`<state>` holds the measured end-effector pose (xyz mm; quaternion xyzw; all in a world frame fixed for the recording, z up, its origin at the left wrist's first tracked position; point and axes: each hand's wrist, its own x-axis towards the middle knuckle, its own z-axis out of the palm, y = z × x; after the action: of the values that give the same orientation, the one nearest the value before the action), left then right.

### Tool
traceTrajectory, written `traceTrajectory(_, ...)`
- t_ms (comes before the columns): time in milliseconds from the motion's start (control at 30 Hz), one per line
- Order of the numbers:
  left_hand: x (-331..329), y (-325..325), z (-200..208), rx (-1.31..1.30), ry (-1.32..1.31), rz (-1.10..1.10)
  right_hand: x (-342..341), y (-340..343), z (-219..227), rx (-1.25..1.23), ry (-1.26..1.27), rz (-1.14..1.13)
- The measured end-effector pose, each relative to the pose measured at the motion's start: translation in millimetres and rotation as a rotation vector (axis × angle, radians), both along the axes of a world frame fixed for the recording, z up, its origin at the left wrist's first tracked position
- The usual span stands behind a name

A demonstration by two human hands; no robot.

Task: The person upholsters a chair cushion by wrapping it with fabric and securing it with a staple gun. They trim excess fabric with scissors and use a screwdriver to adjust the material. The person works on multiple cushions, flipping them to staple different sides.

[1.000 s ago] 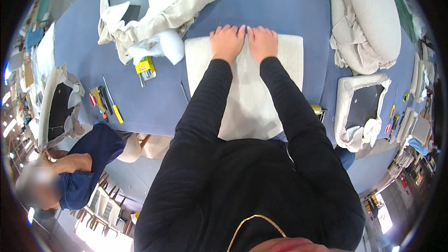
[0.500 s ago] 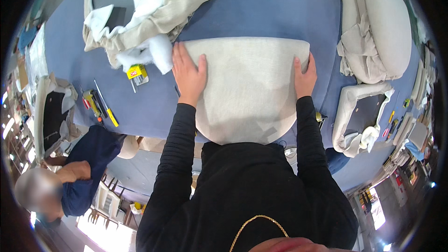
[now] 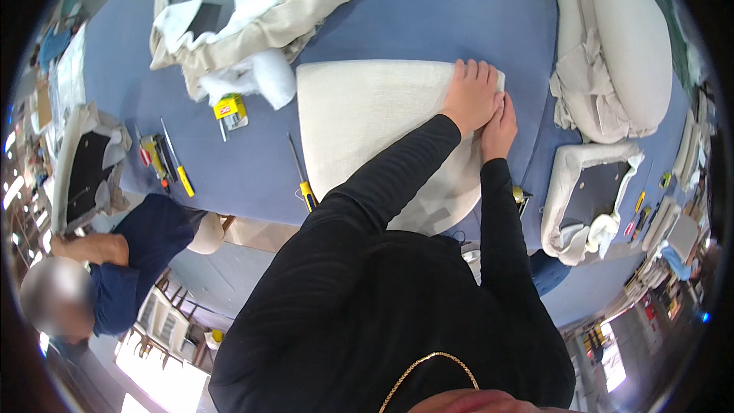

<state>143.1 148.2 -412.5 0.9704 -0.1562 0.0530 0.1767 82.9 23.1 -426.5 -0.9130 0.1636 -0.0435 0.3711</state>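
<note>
A beige fabric-covered seat pad [image 3: 367, 118] lies in front of me, its straight edge away from me and its rounded end close to my body. My left hand [image 3: 472, 95] reaches across it and rests on the far right corner, fingers stretched out. Right beside it, my right hand [image 3: 499, 130] presses along the pad's right edge with extended fingers; its thumb side meets the left hand. My left forearm hides part of the pad's middle and near left side. A yellow-handled screwdriver [image 3: 306, 193] lies next to the pad's left edge.
The blue-covered table [image 3: 428, 8] holds a partly covered panel with loose fabric [image 3: 267, 19], white stuffing [image 3: 269, 80], a yellow box [image 3: 228, 109] and hand tools [image 3: 177, 160]. Upholstered pieces [image 3: 627, 53] and an open-backed pad [image 3: 589, 191] lie right. Another person [image 3: 145, 260] works at left.
My left hand has left the pad's far left corner and crossed to the far right corner, beside my right hand. The screwdriver at the pad's left has come into fuller view.
</note>
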Motion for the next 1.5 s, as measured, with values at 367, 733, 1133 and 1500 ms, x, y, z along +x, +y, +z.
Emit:
traceTrajectory(367, -63, 264, 41, 0.114, 0.174, 0.421, -27, -6, 12, -0.069, 0.246, -0.153)
traceTrajectory(733, -136, 272, 51, -0.675, 0.329, 0.717, -66, -39, 87, 0.052, 0.167, -0.032)
traceTrajectory(1133, -104, 109, 293, -1.409, 0.328, -0.087, -164, 47, 346, 0.196, -0.543, 0.524)
traceTrajectory(1500, -185, 104, 414, -0.797, -0.124, 0.006, -216, 106, 340, 0.525, -0.282, 0.561)
